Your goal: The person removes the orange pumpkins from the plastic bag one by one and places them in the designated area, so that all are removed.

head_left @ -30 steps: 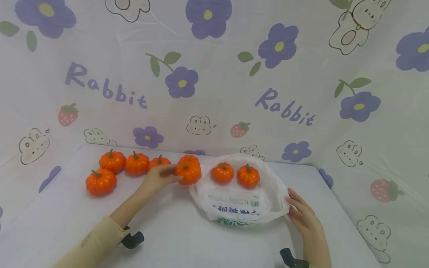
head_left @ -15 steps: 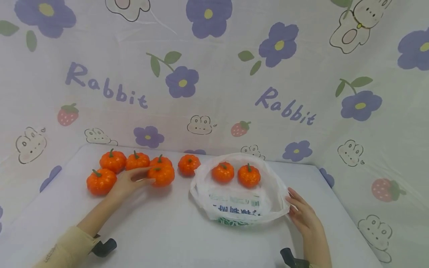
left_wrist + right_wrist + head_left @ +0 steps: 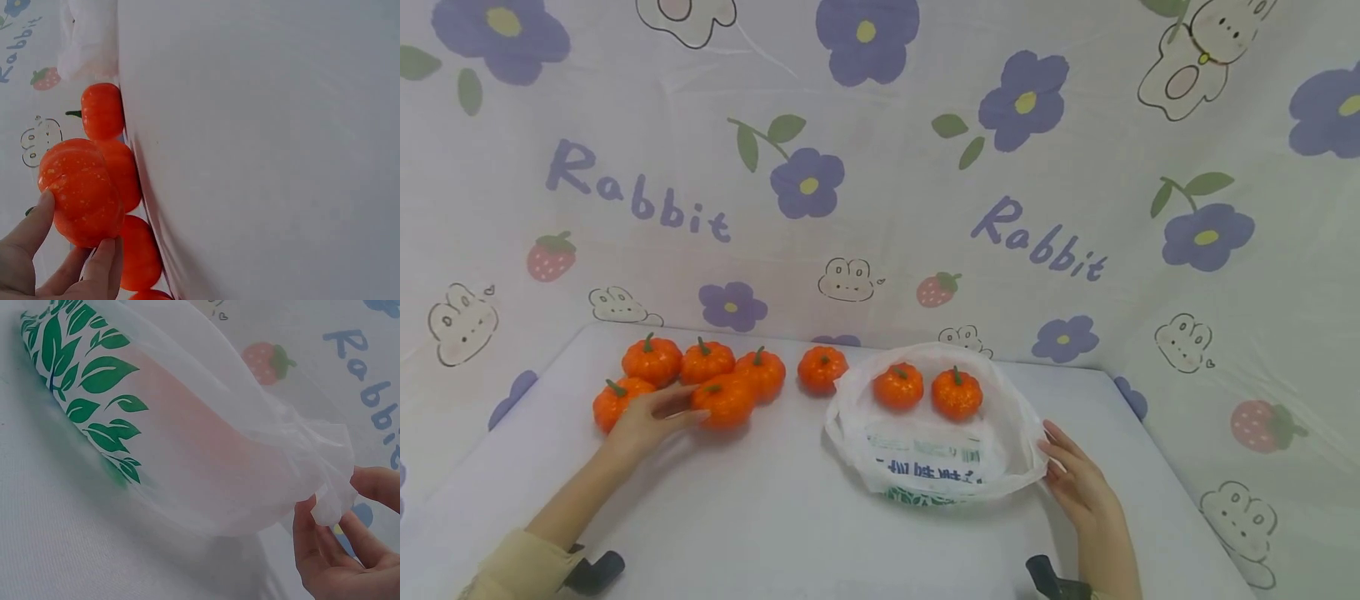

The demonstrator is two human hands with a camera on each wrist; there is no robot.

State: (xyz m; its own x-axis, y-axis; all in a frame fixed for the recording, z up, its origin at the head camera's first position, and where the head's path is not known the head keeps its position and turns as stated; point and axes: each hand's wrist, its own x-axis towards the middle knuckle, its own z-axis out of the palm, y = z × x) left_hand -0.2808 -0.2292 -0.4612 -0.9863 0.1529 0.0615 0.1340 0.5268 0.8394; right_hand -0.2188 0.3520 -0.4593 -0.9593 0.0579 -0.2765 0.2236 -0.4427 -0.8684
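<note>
My left hand [image 3: 646,423] grips a small orange pumpkin [image 3: 724,403] from its left side. In the left wrist view the thumb and fingers press on this pumpkin [image 3: 86,194], and other pumpkins stand behind it. On the right, a white plastic bag [image 3: 1011,442] with green leaf print lies with its mouth spread wide. Two pumpkins [image 3: 957,394] sit inside it. My right hand [image 3: 1081,483] pinches the bag's right rim; in the right wrist view a fold of thin plastic [image 3: 330,503] is between thumb and fingers.
Several more pumpkins [image 3: 651,361] stand at the back left of the white table [image 3: 820,533], around the left hand. A lone pumpkin [image 3: 822,370] stands just left of the bag. Behind the table hangs a patterned cloth [image 3: 880,167] with flowers and rabbits.
My left hand has carried its pumpkin leftward, from beside the bag to in front of the left group, and lower. The right hand and the bag have stayed in place.
</note>
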